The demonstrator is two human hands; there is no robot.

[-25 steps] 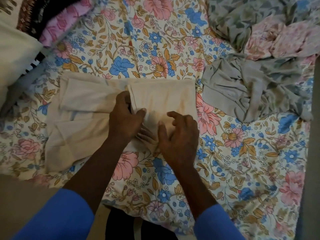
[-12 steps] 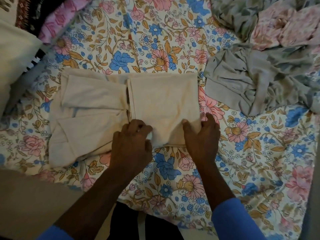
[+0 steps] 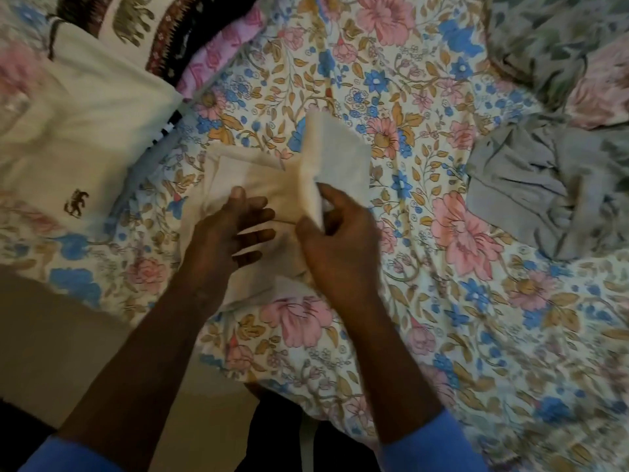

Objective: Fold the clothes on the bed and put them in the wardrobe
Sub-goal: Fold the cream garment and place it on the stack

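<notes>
Pinching the limp, light flap of the cream garment (image 3: 245, 175) in my right hand (image 3: 340, 247), left hand (image 3: 221, 240) spread flat at nine o'clock, I'd grip its doubled edge.

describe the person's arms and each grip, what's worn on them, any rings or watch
The left grip and right grip are bare hands with no gloves, and no ring, watch or bracelet shows. The left sleeve and right sleeve are plain bright blue with no visible marking. They end well above the wrists, so both forearms are bare.
</notes>
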